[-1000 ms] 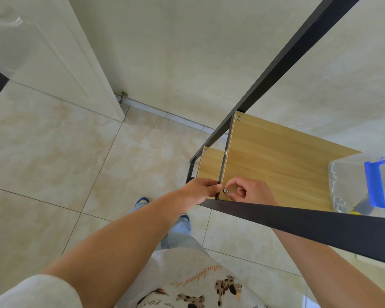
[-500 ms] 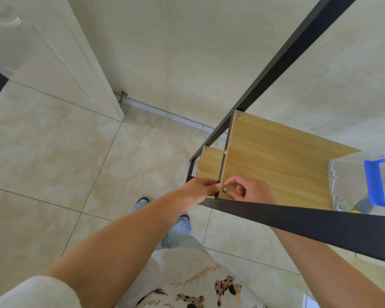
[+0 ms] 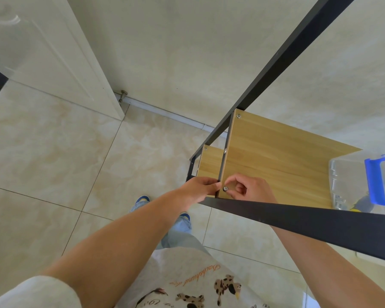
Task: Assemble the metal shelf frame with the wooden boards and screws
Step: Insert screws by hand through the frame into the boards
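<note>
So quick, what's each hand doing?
Left hand: grips the black frame upright at the board's edge.
Right hand: pinches the corner screw.
</note>
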